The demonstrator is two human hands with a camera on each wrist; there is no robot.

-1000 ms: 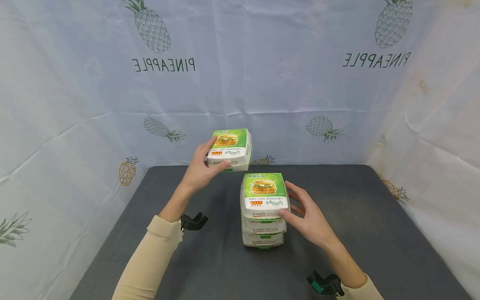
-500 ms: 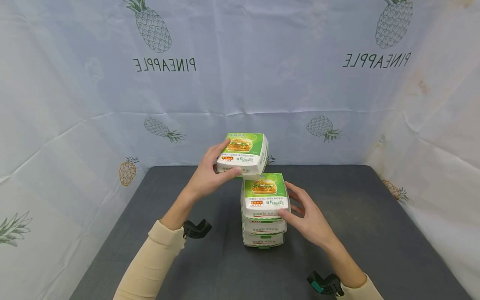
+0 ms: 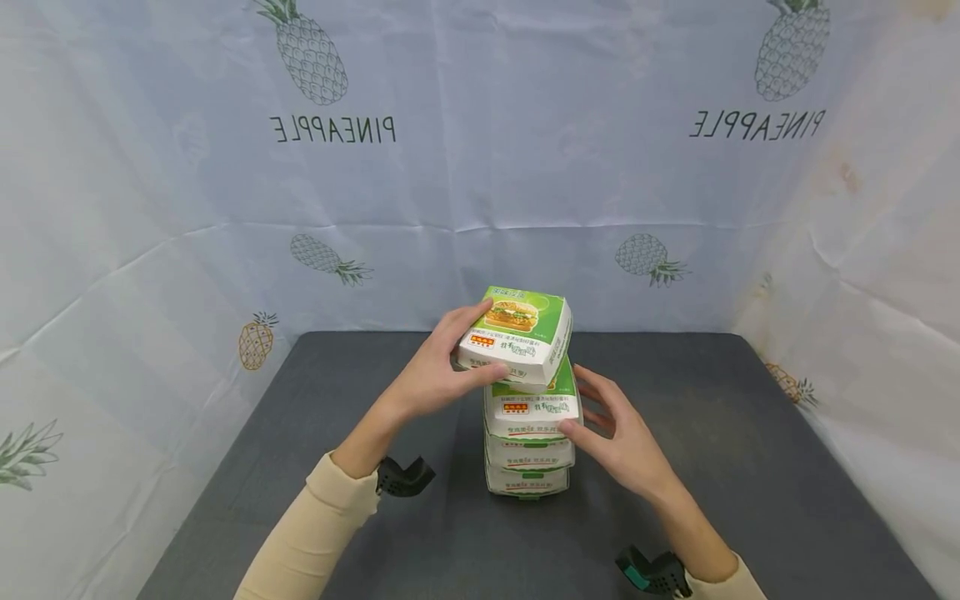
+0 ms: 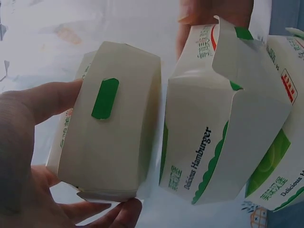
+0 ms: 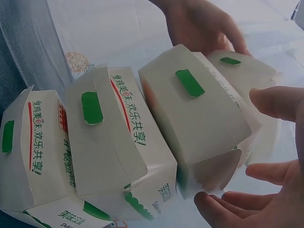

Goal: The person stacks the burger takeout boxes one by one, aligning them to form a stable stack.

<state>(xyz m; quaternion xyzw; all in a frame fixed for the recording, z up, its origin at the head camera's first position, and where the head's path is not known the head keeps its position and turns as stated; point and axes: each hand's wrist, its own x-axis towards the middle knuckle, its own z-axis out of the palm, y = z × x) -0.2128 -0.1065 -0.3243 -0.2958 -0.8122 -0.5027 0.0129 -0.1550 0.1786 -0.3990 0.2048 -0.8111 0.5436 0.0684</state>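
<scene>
My left hand (image 3: 442, 362) grips a green-and-white hamburger box (image 3: 517, 333), thumb on its front and fingers along its far left side. Slightly turned, that box hangs just above a stack of three similar boxes, and a narrow gap separates them in the left wrist view. The stack's top box (image 3: 531, 414) is partly covered by the held one; the middle box (image 3: 529, 454) and bottom box (image 3: 527, 482) show their fronts. Loosely bent, the fingers of my right hand (image 3: 622, 437) rest against the top box's right side, its thumb near the front corner.
The stack stands on a dark grey table (image 3: 720, 500). White cloth (image 3: 480, 167) printed with pineapples hangs behind it and at both sides. A black wrist device (image 3: 405, 477) is worn on my left wrist, another black device (image 3: 654, 571) on my right.
My left hand has carried its box right and down, from behind and left of the stack to just above it, turning it a little. My right hand has stayed at the stack's side.
</scene>
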